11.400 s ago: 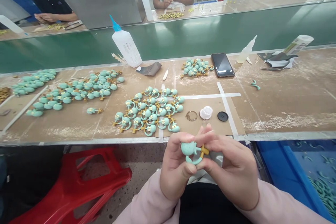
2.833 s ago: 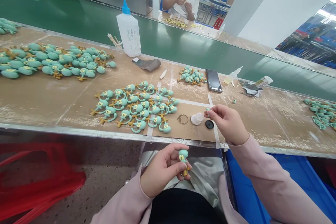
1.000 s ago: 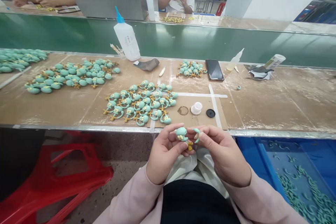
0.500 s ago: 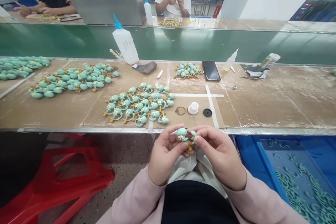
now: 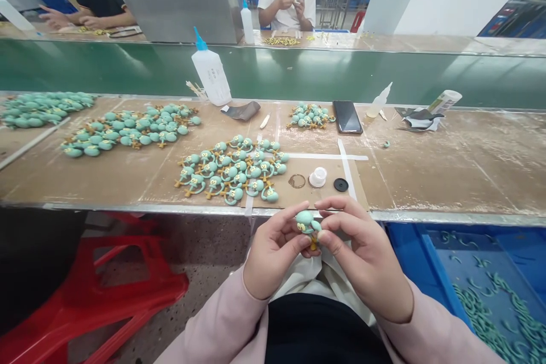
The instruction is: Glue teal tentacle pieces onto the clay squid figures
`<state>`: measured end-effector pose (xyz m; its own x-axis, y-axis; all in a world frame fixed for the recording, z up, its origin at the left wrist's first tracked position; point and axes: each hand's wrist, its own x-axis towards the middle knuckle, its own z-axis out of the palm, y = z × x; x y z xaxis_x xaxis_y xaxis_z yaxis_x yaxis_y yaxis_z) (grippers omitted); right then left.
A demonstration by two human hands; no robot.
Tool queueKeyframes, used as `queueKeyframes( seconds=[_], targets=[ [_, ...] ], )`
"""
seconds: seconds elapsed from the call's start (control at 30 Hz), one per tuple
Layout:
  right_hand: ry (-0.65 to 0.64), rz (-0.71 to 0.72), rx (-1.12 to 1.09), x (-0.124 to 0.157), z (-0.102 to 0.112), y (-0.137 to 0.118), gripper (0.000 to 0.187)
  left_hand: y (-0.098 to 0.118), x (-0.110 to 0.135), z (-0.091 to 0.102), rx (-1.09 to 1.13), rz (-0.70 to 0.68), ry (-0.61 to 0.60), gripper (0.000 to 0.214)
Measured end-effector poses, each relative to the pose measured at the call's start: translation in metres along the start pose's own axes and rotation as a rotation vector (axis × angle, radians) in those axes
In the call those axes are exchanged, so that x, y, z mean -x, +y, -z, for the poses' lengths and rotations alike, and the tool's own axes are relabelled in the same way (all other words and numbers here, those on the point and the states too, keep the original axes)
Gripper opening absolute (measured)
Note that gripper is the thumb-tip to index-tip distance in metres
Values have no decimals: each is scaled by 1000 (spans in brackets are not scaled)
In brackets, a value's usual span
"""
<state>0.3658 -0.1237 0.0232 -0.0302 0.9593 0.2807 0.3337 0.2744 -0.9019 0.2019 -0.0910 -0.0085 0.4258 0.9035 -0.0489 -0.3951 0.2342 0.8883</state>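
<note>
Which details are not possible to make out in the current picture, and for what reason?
In the head view:
1. Lower part of the figurine: partly covered by the left hand.
2. Curved piece: the right hand covers part, so whether it joins the figurine is unclear.
3. Writing on the large bottle: too small to read.
4. Blue bin: cut off by the right edge.

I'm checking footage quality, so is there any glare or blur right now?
In the head view, pale glare streaks the green surface; in the same view, pixelation masks the face of the person opposite, while the figure, left hand and right hand look fairly sharp.
</note>
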Motion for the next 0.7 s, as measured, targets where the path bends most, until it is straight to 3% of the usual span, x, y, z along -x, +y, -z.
queueKeyframes(
  seconds=[0.13,0.3,0.5,0.63,0.7],
  targets=[
    [9,136,188,1,1,-3,11,6,4,-5,-48,-21,-49,41],
    [68,343,430,3,-2,-8,13,2,7,-3,73,-8,-133,42],
    [227,448,502,2,-6,-9,16,0,2,-7,161,60,-90,34],
    [458,467,494,0,-8,-8,22,5,3,-18,281,-21,-85,30],
    [449,426,447,-1,-8,-8,26,7,4,-24,325,-77,-69,28]
  ],
)
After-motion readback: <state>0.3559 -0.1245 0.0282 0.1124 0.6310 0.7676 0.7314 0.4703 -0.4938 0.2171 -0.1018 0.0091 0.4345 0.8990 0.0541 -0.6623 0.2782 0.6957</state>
